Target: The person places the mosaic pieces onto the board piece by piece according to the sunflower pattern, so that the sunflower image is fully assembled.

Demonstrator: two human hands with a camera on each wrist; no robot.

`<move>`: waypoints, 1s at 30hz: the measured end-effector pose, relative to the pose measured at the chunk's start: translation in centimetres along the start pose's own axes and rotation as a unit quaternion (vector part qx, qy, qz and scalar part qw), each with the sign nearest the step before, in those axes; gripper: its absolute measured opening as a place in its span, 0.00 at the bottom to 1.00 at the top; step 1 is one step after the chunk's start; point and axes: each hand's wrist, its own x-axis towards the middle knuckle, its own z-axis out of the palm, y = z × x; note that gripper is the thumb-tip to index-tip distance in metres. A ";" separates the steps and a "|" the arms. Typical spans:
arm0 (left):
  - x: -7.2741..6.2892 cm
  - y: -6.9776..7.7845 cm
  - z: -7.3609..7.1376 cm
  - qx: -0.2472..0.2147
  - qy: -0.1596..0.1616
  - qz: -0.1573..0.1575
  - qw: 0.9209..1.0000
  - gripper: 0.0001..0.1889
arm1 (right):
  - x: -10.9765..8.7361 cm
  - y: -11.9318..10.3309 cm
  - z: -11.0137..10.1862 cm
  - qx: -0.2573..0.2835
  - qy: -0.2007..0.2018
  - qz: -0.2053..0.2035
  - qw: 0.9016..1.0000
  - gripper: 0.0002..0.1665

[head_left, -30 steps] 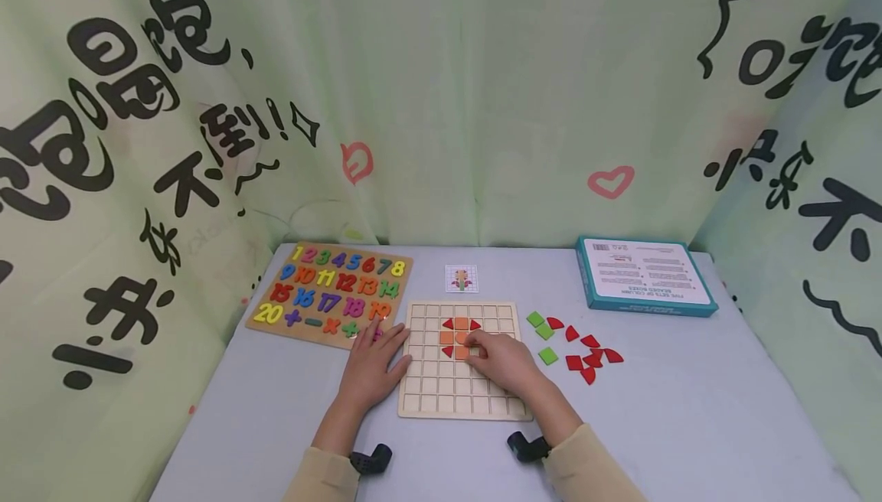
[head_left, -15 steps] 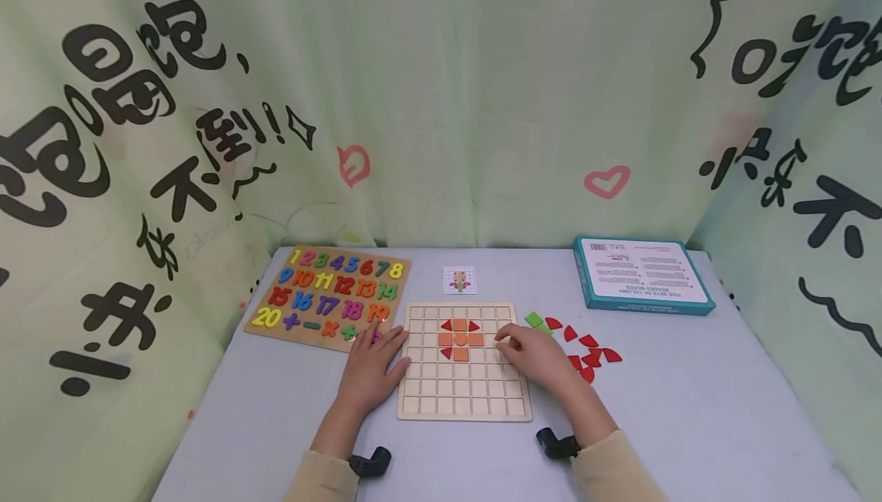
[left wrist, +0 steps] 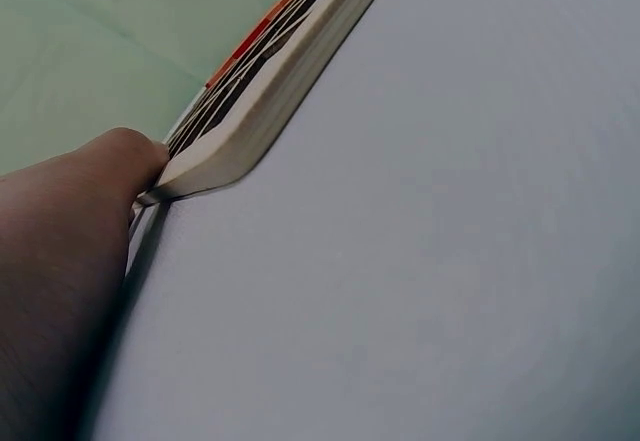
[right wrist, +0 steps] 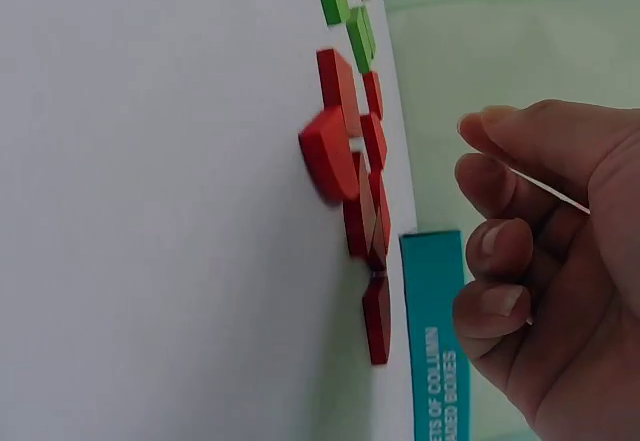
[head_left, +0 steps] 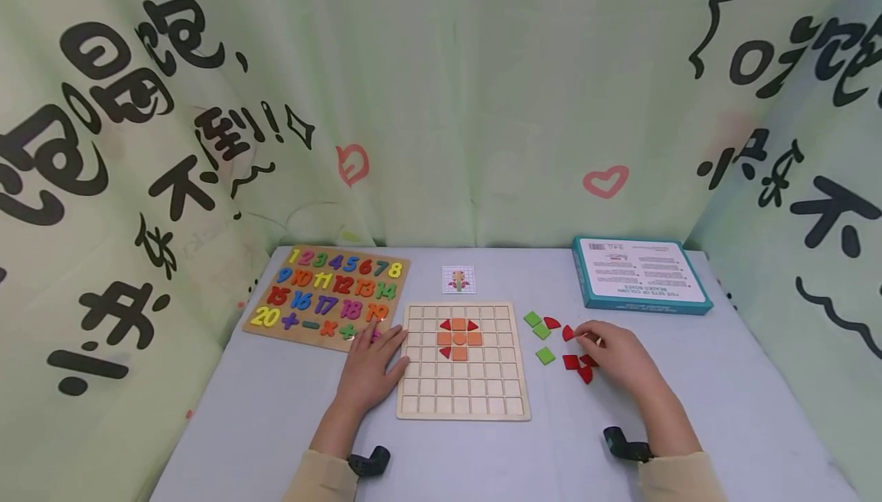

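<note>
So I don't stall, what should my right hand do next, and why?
Perhaps pinch one of the loose red pieces: your right hand is by them, and the orange cross has red triangles at three corners but none at lower right.

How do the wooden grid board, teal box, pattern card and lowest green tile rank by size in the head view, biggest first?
Largest to smallest:
1. Wooden grid board
2. Teal box
3. Pattern card
4. Lowest green tile
</note>
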 end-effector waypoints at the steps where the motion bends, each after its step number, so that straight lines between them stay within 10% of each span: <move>1: 0.0 0.0 0.0 0.001 0.000 0.000 1.000 0.30 | -0.2 0.6 -0.3 0.000 -0.004 0.001 1.000 0.18; 13: 0.1 -0.1 0.1 0.006 -0.001 0.005 1.000 0.29 | -1.3 5.5 -1.2 -0.010 -0.025 0.025 0.999 0.27; 30: 0.1 -0.1 0.0 0.004 0.000 0.002 1.000 0.30 | -0.2 5.4 -0.4 -0.021 -0.009 0.007 1.000 0.25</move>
